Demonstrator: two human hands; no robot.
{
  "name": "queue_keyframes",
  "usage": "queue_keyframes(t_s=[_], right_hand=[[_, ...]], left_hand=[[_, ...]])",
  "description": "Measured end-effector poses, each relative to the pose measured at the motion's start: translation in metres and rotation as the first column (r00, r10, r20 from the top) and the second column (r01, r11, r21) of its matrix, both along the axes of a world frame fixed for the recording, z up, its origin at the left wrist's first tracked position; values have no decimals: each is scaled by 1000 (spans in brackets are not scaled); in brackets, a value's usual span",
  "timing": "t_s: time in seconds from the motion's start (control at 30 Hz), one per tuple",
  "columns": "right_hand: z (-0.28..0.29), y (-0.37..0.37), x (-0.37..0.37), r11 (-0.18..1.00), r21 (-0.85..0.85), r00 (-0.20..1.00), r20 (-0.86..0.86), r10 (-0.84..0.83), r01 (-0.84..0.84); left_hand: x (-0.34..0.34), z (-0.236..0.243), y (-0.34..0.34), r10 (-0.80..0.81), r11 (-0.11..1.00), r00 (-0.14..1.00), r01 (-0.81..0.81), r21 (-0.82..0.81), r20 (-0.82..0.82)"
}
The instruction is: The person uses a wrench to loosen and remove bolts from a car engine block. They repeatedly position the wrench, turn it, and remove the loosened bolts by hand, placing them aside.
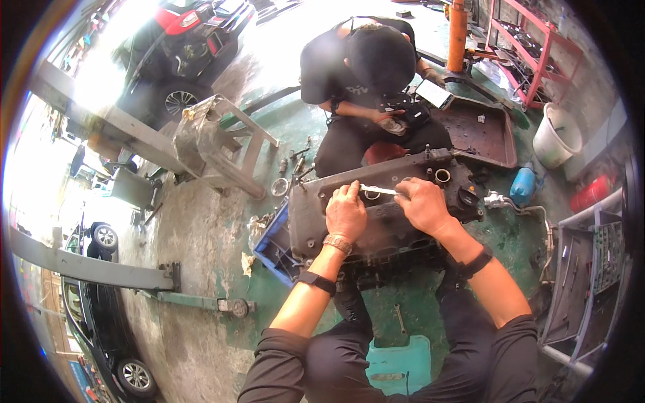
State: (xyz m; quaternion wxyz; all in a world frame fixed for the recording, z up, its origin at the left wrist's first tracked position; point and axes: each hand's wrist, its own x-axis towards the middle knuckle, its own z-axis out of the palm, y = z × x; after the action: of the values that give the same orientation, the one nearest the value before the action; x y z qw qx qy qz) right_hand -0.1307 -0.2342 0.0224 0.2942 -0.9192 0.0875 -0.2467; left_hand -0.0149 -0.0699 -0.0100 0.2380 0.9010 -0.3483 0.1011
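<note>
A dark, grimy engine valve cover [396, 221] sits on an engine in front of me, between my knees. My right hand [424, 205] is closed round one end of a slim silver wrench [381, 191], which lies nearly level above the cover's far part. At the wrench's other end, the fingers of my left hand [346, 213] are bent down over it near the cover's far edge. What those fingertips cover is hidden. Round openings show in the cover, one beyond the wrench's middle and another [442, 176] at the right.
Across the engine a person [376, 74] sits bent over, holding a dark device. A brown tray [480, 131], white bucket [557, 134] and blue bottle [522, 185] stand right. At left are a blue bin [272, 245] and metal stand [222, 144]. A spanner [400, 318] lies near a teal stool [398, 366].
</note>
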Motion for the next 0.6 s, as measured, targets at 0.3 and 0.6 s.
queue_keyframes(t_s=[0.3,0.6], right_hand=[[16,-41,-26,991,-29,988,-84,-133,130],[-3,-54,-57,711,696,979,-198,50,104]], left_hand=[[2,-1,1,-13,1000,1000,13,-9,12],[2,-4,0,-2,1000,1000,1,-27,-3]])
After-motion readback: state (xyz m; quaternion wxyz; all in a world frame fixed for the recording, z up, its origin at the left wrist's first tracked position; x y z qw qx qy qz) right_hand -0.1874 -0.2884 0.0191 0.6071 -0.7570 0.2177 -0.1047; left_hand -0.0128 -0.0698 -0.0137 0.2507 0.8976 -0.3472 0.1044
